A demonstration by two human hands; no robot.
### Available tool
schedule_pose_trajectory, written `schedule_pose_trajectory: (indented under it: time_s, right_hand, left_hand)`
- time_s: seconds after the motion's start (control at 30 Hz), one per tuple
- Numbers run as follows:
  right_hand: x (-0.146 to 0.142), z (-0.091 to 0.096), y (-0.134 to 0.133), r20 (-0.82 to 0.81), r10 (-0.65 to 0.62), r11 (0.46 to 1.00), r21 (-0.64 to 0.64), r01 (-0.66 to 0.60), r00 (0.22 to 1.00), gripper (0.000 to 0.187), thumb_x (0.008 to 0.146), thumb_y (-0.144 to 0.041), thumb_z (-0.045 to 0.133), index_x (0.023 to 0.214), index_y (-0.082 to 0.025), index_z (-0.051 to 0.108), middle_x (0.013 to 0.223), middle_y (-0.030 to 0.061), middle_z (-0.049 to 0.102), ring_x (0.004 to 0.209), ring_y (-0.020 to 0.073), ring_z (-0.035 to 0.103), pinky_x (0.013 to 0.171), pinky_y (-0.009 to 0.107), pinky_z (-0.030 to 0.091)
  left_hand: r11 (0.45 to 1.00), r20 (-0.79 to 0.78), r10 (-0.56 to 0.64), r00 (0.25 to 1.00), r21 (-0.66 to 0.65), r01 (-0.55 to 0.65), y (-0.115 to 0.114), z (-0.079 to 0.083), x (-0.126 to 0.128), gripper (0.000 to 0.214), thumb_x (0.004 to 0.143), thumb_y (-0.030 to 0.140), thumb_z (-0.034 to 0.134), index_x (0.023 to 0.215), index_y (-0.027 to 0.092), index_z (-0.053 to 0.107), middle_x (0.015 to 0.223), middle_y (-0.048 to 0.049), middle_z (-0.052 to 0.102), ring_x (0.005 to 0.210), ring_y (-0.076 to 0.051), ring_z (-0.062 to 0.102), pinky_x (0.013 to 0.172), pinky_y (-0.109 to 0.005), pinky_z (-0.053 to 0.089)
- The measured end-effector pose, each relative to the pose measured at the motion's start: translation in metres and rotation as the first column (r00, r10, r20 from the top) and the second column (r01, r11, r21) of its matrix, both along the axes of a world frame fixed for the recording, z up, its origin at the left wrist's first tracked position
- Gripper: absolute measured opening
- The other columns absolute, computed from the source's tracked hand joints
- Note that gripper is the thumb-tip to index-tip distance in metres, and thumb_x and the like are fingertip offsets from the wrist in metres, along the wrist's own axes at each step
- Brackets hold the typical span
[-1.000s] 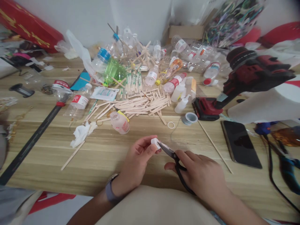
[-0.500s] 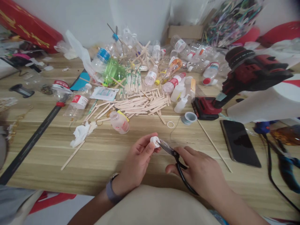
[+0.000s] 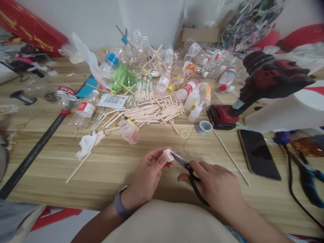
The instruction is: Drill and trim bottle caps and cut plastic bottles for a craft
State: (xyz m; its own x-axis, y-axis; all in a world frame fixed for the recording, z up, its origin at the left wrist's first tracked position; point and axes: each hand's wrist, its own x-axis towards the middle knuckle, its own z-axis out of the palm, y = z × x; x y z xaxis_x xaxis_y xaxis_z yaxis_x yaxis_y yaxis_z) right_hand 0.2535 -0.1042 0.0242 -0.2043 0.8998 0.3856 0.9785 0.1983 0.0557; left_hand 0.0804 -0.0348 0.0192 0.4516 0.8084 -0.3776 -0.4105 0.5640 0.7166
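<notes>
Between thumb and fingers, my left hand (image 3: 152, 172) pinches a small white bottle cap (image 3: 168, 155). My right hand (image 3: 215, 184) grips black-handled scissors (image 3: 193, 179), and their blade tips touch the cap's face. Whether the tips go into the cap is too small to tell. Beyond my hands an open, pinkish clear bottle (image 3: 129, 132) leans on the table. A thin white ring (image 3: 184, 134) lies flat near a grey spool (image 3: 204, 127) of thread.
Wooden sticks (image 3: 152, 113) lie heaped mid-table, with several plastic bottles behind. A red-black power drill (image 3: 255, 91) stands at right, beside a phone (image 3: 259, 154). A dark tube (image 3: 32, 157) runs along the left. Crumpled tissue (image 3: 87, 145) lies left of the pinkish bottle.
The cap has tilted slightly and shifted a little down and right in my left hand. The scissors have turned slightly, with their handles moving a little left.
</notes>
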Motion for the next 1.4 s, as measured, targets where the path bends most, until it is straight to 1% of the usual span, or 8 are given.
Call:
schedule_pose_trajectory:
  time_s: [0.13, 0.27, 0.43, 0.57, 0.67, 1.0, 1.2, 1.4]
  right_hand:
    - [0.004, -0.005, 0.0, -0.183, -0.002, 0.997, -0.072, -0.012, 0.983, 0.059, 0.098, -0.064, 0.028, 0.07, -0.022, 0.058, 0.053, -0.0013, 0.062, 0.042, 0.015, 0.06, 0.044, 0.028, 0.029]
    - [0.009, -0.004, 0.0, -0.314, -0.058, 0.983, -0.181, 0.0, 0.948, 0.052, 0.094, -0.067, 0.037, 0.084, -0.022, 0.06, 0.059, -0.0015, 0.065, 0.044, 0.0154, 0.062, 0.042, 0.025, 0.031]
    - [0.007, 0.003, -0.003, -0.304, -0.034, 0.974, -0.222, -0.036, 0.952, 0.046, 0.094, -0.063, 0.04, 0.09, -0.022, 0.061, 0.066, 0.0013, 0.066, 0.052, 0.0191, 0.065, 0.045, 0.026, 0.037]
    - [0.003, 0.008, -0.007, -0.233, -0.057, 0.981, -0.192, 0.011, 0.971, 0.055, 0.093, -0.07, 0.032, 0.083, -0.023, 0.06, 0.057, -0.0016, 0.062, 0.043, 0.019, 0.062, 0.041, 0.027, 0.034]
    - [0.0, 0.012, -0.008, -0.197, -0.048, 0.989, -0.148, 0.019, 0.979, 0.059, 0.092, -0.072, 0.03, 0.083, -0.023, 0.06, 0.054, -0.0027, 0.061, 0.04, 0.0191, 0.062, 0.039, 0.028, 0.033]
    - [0.0, 0.011, -0.012, -0.09, -0.032, 0.987, -0.158, 0.017, 0.995, 0.047, 0.093, -0.068, 0.038, 0.083, -0.026, 0.056, 0.057, -0.0041, 0.062, 0.043, 0.0208, 0.063, 0.041, 0.031, 0.031]
    - [-0.005, 0.01, -0.009, -0.015, -0.043, 0.998, -0.049, 0.042, 0.999, 0.053, 0.1, -0.058, 0.028, 0.075, -0.024, 0.06, 0.054, -0.0032, 0.061, 0.04, 0.0195, 0.06, 0.044, 0.032, 0.028]
    - [-0.003, 0.009, -0.006, -0.041, -0.001, 1.0, 0.013, 0.001, 0.999, 0.06, 0.101, -0.058, 0.023, 0.068, -0.024, 0.06, 0.048, -0.0032, 0.058, 0.038, 0.0176, 0.057, 0.045, 0.031, 0.029]
  left_hand:
    - [0.999, 0.057, -0.044, 0.997, -0.027, 0.046, -0.001, 0.003, 0.002, 0.029, 0.077, 0.04, 0.077, 0.092, 0.015, 0.077, 0.081, -0.0028, 0.068, 0.07, -0.01, 0.057, 0.071, -0.024, 0.045]
    - [0.999, 0.094, -0.039, 0.995, -0.032, 0.042, -0.002, 0.005, 0.002, 0.031, 0.076, 0.039, 0.078, 0.096, 0.015, 0.076, 0.081, -0.0031, 0.067, 0.071, -0.01, 0.058, 0.071, -0.024, 0.046]
    - [1.0, 0.107, 0.01, 0.994, 0.025, -0.013, -0.003, 0.002, 0.001, 0.03, 0.076, 0.028, 0.079, 0.104, 0.022, 0.073, 0.094, -0.0023, 0.07, 0.081, -0.011, 0.061, 0.081, -0.026, 0.047]
    - [0.992, 0.081, 0.05, 0.995, 0.111, -0.059, -0.004, 0.0, 0.0, 0.028, 0.075, 0.025, 0.08, 0.102, 0.024, 0.072, 0.101, -0.0017, 0.071, 0.092, -0.014, 0.063, 0.089, -0.029, 0.047]
    - [0.982, 0.048, 0.072, 0.996, 0.171, -0.079, -0.003, 0.0, -0.001, 0.027, 0.075, 0.024, 0.08, 0.101, 0.024, 0.072, 0.101, -0.0019, 0.073, 0.094, -0.014, 0.063, 0.09, -0.029, 0.047]
    - [0.937, -0.075, 0.143, 0.987, 0.332, -0.111, -0.004, -0.005, -0.001, 0.023, 0.072, 0.022, 0.081, 0.093, 0.025, 0.073, 0.1, -0.0007, 0.074, 0.092, -0.016, 0.065, 0.084, -0.029, 0.05]
    - [0.959, -0.049, 0.122, 0.991, 0.265, -0.105, -0.004, -0.007, -0.001, 0.026, 0.07, 0.024, 0.084, 0.094, 0.024, 0.073, 0.091, 0.0002, 0.075, 0.086, -0.012, 0.067, 0.08, -0.025, 0.052]
    - [0.995, 0.024, 0.067, 0.997, 0.076, -0.069, -0.003, -0.001, 0.0, 0.029, 0.067, 0.03, 0.086, 0.092, 0.022, 0.075, 0.082, 0.0009, 0.074, 0.074, -0.01, 0.066, 0.074, -0.022, 0.051]
